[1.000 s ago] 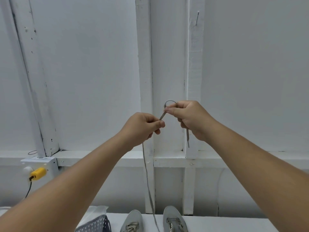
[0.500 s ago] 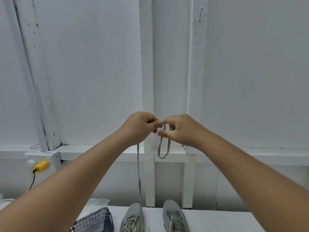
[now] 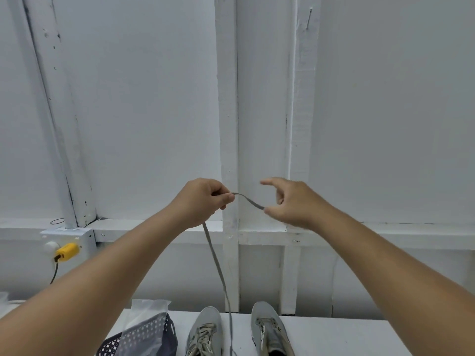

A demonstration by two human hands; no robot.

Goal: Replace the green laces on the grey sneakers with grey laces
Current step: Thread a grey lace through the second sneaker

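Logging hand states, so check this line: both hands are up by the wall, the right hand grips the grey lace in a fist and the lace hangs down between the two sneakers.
Wrong hand. The head view shows the left hand gripping the grey lace; the right hand only touches its end with spread fingers.

Both forearms reach out toward twelve o'clock, raised. The left hand [image 3: 203,201] is fisted, thumb pinching; the right hand [image 3: 290,201] has forefinger and thumb spread.
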